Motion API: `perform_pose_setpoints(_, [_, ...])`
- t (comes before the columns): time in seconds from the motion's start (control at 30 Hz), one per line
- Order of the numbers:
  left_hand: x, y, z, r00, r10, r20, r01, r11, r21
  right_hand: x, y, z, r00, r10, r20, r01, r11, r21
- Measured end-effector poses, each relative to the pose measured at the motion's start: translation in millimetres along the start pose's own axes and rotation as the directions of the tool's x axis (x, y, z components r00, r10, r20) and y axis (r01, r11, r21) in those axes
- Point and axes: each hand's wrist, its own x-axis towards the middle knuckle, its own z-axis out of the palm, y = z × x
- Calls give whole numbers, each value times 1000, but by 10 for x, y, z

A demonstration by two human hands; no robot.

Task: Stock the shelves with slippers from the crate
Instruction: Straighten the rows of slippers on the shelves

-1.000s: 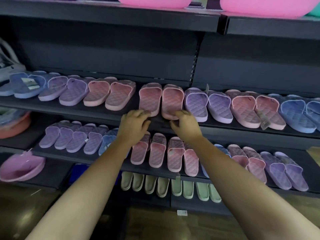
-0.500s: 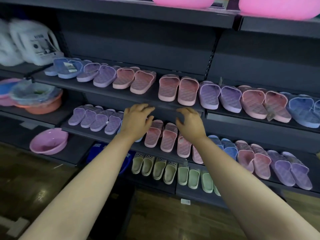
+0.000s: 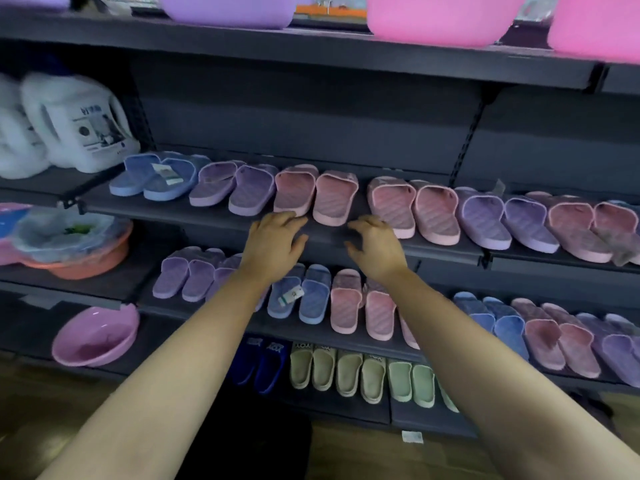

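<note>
- Presently, we take as our reference the centre pink pair (image 3: 334,199) of slippers, lying heels outward on the upper slipper shelf (image 3: 207,221).
- The left hand (image 3: 273,244) is just below and left of that pair. Its grip is wide, the fingers spread and relaxed, holding nothing. Its fingertips (image 3: 292,216) reach the heel of the pair's left slipper; we cannot tell whether they touch it.
- The right hand (image 3: 377,251) is just below and right of the reference pair. Its grip is loose, the fingers half curled before the shelf edge, holding nothing.
- Immediately right of the reference pair lies a second pink pair (image 3: 393,206), then a right purple pair (image 3: 485,218), then a far pink pair (image 3: 575,228).
- Immediately left of the reference pair lies a left purple pair (image 3: 251,192), and beyond it a blue pair (image 3: 138,174) carrying a paper tag (image 3: 167,173).
- Below the reference pair, on the lower slipper shelf (image 3: 156,304), we record purple slippers (image 3: 187,275), blue slippers (image 3: 313,296) and pink slippers (image 3: 346,303), partly hidden by the forearms.
- Lower still beneath the reference pair stand a dark blue pair (image 3: 263,365) and a row of beige and pale green slippers (image 3: 346,372).
- Far left of the reference pair stand white jugs (image 3: 79,126). Below and left of the pair rests a pink basin (image 3: 93,337).
- Above the reference pair, on the top shelf (image 3: 311,46), sit a purple tub (image 3: 225,8) and a bright pink tub (image 3: 436,19).
</note>
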Motion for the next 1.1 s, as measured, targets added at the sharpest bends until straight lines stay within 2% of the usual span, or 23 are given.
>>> perform_pose_setpoints(0.17, [436, -654, 102, 992, 94, 84, -87, 992, -93, 442, -271, 351, 992, 126, -5, -126, 991, -41])
perform_pose_setpoints(0.3, [781, -823, 330, 972, 95, 214, -67, 988, -136, 680, -336, 541, 982, 190, -4, -190, 982, -18])
perform_pose_setpoints(0.4, [938, -853, 539, 971, 82, 226, -45, 985, -164, 833, -337, 629, 974, 224, -39, -224, 974, -8])
perform_pose_setpoints(0.57, [1031, -831, 717, 993, 94, 76, -83, 987, -137, 978, -264, 686, 970, 215, -109, -222, 973, -57])
perform_pose_setpoints(0.73, [1013, -746, 751, 988, 135, 82, -121, 980, -157, 877, -164, 657, 968, 180, -172, -198, 976, -91])
perform_pose_setpoints(0.87, [997, -762, 678, 976, 188, 112, -161, 963, -215, 819, -260, 645, 949, 206, -238, -248, 955, -163])
perform_pose_setpoints(0.97, [936, -977, 463, 977, 213, 12, -209, 967, -143, 929, -560, 726, 937, 55, -344, -111, 983, -144])
perform_pose_setpoints(1.03, [869, -1269, 289, 983, 138, -121, -143, 989, -37, 1068, -849, 856, 956, -24, -292, 12, 999, -45])
perform_pose_setpoints(1.1, [802, -1646, 143, 979, 11, -205, -4, 999, 37, 1232, -1129, 1037, 982, -65, -177, 77, 995, 66])
